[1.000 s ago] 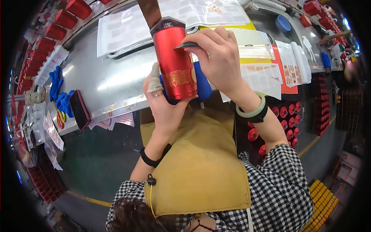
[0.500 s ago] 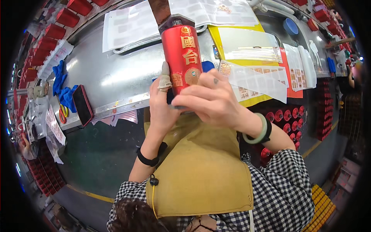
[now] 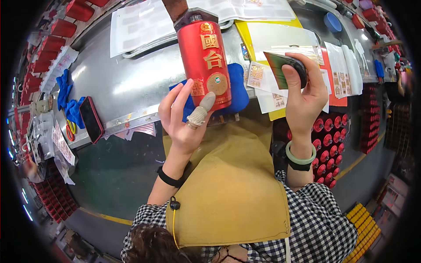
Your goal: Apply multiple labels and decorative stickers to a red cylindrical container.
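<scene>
A red bottle (image 3: 199,57) with gold raised characters and a round gold emblem lies slightly tilted over the bench edge, its neck in a dark metal holder (image 3: 196,17). My left hand (image 3: 182,118) is at the bottle's lower left. Its fingers are spread, and a digit in a pale finger cover touches the bottle beside the emblem. My right hand (image 3: 305,98) is raised to the right, apart from the bottle. It grips a scraper (image 3: 283,70) with a black grip and a thin, greenish blade. Beneath the bottle is a blue cloth (image 3: 239,90).
Sheets of gold stickers (image 3: 263,79) lie on a yellow board (image 3: 278,115) at right. A phone (image 3: 92,119), scissors (image 3: 71,129) and a blue rag (image 3: 64,90) are at the left edge. Several red bottles (image 3: 328,139) stand at lower right. A blue bowl (image 3: 332,22) is farther back.
My right hand has moved away from the bottle to the right, bringing the scraper into plain view. My left hand has shifted lower on the bottle, its fingers spreading.
</scene>
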Action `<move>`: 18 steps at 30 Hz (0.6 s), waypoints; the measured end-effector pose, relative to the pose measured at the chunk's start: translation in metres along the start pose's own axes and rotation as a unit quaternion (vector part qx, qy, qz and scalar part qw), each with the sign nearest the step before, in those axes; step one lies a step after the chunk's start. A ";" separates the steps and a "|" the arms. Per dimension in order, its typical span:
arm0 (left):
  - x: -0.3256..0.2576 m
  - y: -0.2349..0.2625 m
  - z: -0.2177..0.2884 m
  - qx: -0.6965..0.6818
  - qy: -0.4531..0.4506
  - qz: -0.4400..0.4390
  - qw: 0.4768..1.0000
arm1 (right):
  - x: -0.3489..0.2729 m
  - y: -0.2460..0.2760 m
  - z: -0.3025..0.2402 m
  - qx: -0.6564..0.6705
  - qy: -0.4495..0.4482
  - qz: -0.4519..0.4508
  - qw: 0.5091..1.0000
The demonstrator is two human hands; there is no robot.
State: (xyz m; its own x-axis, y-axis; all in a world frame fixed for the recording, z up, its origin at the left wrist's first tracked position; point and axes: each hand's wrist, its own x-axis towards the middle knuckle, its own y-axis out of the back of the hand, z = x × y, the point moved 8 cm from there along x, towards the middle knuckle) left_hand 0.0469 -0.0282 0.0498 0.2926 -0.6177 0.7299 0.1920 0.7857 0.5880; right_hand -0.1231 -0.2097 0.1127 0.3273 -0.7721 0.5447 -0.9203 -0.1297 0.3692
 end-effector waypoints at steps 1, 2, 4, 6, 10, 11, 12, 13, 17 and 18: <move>-0.003 0.001 -0.003 -0.002 -0.006 0.008 1.000 | -0.002 -0.001 0.003 -0.006 -0.014 -0.001 1.000; -0.005 0.003 -0.004 -0.004 -0.012 0.016 1.000 | -0.005 -0.003 0.004 -0.005 -0.017 -0.001 1.000; -0.006 0.005 -0.008 -0.015 0.003 0.007 1.000 | -0.011 -0.010 0.010 0.032 -0.042 -0.011 0.999; -0.010 0.006 -0.011 -0.005 0.008 0.014 1.000 | -0.015 -0.016 0.011 0.042 -0.040 -0.017 0.998; -0.012 0.008 -0.007 -0.011 0.034 0.013 0.999 | -0.016 -0.019 0.009 0.042 -0.031 -0.015 0.999; -0.013 0.010 -0.003 -0.002 0.041 0.021 0.999 | -0.016 -0.021 0.010 0.054 -0.064 -0.022 0.996; -0.013 0.011 -0.001 0.006 0.049 0.029 0.998 | -0.016 -0.023 0.013 0.067 -0.096 -0.029 0.993; -0.012 0.010 0.001 0.005 0.049 0.029 0.998 | -0.017 -0.024 0.012 0.066 -0.096 -0.029 0.993; -0.004 0.004 0.008 -0.036 0.002 0.011 0.999 | -0.018 -0.025 0.014 0.065 -0.082 -0.019 0.994; -0.003 0.004 0.003 -0.068 0.014 0.007 0.998 | -0.018 -0.024 0.013 0.055 -0.071 -0.015 0.996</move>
State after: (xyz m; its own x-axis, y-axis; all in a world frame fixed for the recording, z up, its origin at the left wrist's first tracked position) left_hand 0.0434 -0.0235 0.0509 0.3215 -0.6067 0.7271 0.3118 0.7928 0.5237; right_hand -0.1097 -0.2007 0.0840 0.3288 -0.8459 0.4199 -0.9310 -0.2157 0.2945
